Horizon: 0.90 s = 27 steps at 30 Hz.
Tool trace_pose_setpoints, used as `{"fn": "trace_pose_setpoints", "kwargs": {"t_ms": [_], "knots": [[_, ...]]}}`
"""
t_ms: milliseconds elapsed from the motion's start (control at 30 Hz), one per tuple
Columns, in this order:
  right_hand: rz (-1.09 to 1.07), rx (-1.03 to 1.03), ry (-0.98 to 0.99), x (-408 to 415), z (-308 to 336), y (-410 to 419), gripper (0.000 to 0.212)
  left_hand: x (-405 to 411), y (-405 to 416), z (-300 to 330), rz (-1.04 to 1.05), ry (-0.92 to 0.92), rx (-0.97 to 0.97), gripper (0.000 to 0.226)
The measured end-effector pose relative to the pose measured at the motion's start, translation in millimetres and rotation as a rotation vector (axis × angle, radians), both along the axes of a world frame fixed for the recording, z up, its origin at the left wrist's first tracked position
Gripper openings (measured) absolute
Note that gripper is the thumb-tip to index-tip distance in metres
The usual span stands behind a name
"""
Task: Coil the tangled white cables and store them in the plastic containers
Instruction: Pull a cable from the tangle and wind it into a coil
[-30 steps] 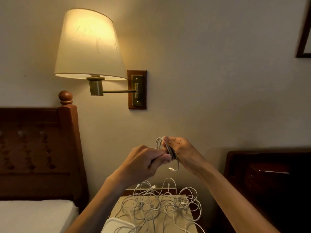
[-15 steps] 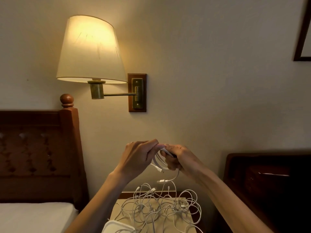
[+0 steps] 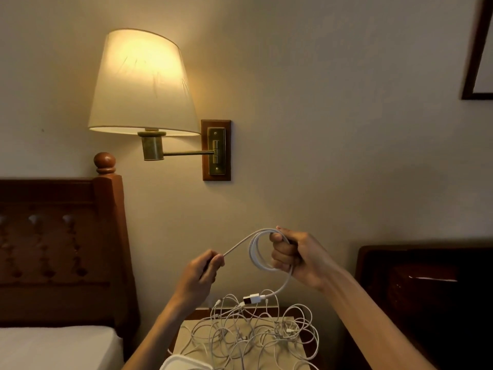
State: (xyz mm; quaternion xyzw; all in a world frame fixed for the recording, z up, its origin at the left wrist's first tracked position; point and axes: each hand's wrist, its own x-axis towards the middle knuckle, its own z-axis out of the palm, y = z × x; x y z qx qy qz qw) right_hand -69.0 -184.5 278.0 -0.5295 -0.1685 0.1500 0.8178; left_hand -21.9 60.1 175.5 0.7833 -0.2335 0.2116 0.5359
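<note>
1. Your right hand is raised in front of the wall at about 4 o'clock from the middle of the view. Its fingers are curled tight round a small coil of white cable, with the thumb pressed on top of the loops.
2. Your left hand sits at 9 o'clock from the right hand, a little lower. Its fingers are closed in a pinch on the free run of the same cable, which stretches taut from the pinch up toward 2 o'clock and joins the top of the coil.
3. From the bottom of the coil a tail of cable drops toward 7 o'clock and ends in a USB plug, which hangs just above the heap below. You cannot tell whether the plug touches it.
4. The tangled cables lie in a loose heap on the worktop, at 6 o'clock from both hands and near the lower edge of the view.
5. A plastic container shows only its white rim at the bottom edge, at 7 o'clock from the heap and just beside it.
6. A lit wall lamp hangs at 11 o'clock from the hands. A wooden headboard and a bed are at 9 o'clock, and dark wooden furniture stands at 3 o'clock.
</note>
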Motion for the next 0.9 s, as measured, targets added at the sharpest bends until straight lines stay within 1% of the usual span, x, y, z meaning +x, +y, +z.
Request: {"fn": "trace_pose_setpoints", "kwargs": {"t_ms": [67, 133, 233, 300, 333, 367, 400, 433, 467, 500, 533, 567, 600, 633, 733, 833, 900], "knots": [[-0.013, 0.020, 0.013, 0.7, -3.0, -3.8, 0.038, -1.0, 8.0, -9.1, 0.031, 0.012, 0.028, 0.019], [-0.023, 0.001, 0.013, 2.3, -3.9, -6.7, 0.038, -2.6, 17.1, -11.2, 0.089, -0.030, 0.091, 0.019], [-0.034, 0.003, 0.026, 5.0, -4.3, -6.8, 0.038, -7.1, 25.2, -8.4, 0.211, -0.090, 0.193, 0.018], [-0.046, -0.007, 0.018, 5.7, -2.5, -6.9, 0.038, -14.3, 22.4, -4.2, 0.333, -0.099, 0.283, 0.020], [-0.059, -0.029, 0.004, 6.6, -1.6, -6.9, 0.038, -20.5, 17.0, -0.2, 0.402, -0.046, 0.368, 0.021], [-0.074, -0.059, -0.015, 7.1, -0.7, -5.8, 0.038, -28.5, 10.0, 6.3, 0.454, 0.050, 0.491, 0.021], [-0.092, -0.093, -0.037, 7.2, 0.1, -3.0, 0.037, -37.1, 1.3, 14.3, 0.477, 0.165, 0.679, 0.020], [-0.111, -0.129, -0.058, 7.2, 0.5, 0.8, 0.036, -49.7, -10.0, 26.5, 0.441, 0.254, 0.886, 0.020], [-0.133, -0.163, -0.078, 8.5, -0.2, 4.9, 0.036, -63.9, -22.8, 40.1, 0.360, 0.288, 1.050, 0.021], [-0.149, -0.194, -0.099, 10.2, -1.5, 9.2, 0.035, -79.4, -36.3, 54.6, 0.249, 0.271, 1.148, 0.022], [-0.153, -0.222, -0.122, 11.2, -2.5, 13.6, 0.034, -92.4, -48.6, 68.6, 0.124, 0.227, 1.177, 0.023], [-0.146, -0.248, -0.151, 11.9, -4.0, 17.3, 0.033, -103.8, -58.6, 83.2, 0.023, 0.169, 1.167, 0.024], [-0.134, -0.283, -0.189, 11.2, -5.2, 20.2, 0.033, -109.8, -65.2, 95.7, -0.032, 0.103, 1.147, 0.026], [-0.131, -0.335, -0.237, 9.7, -7.0, 22.0, 0.034, -111.9, -69.5, 106.1, -0.042, 0.029, 1.127, 0.029], [-0.170, -0.479, -0.365, 0.1, -7.5, 22.1, 0.036, -101.5, -67.8, 115.6, 0.050, -0.216, 1.001, 0.037], [-0.189, -0.492, -0.391, -3.1, -2.6, 16.8, 0.038, -96.9, -66.7, 105.8, 0.199, -0.460, 0.888, 0.046], [-0.192, -0.540, -0.417, -2.6, -1.2, 15.3, 0.044, -96.9, -65.2, 100.3, 0.259, -0.618, 0.775, 0.043]]}}
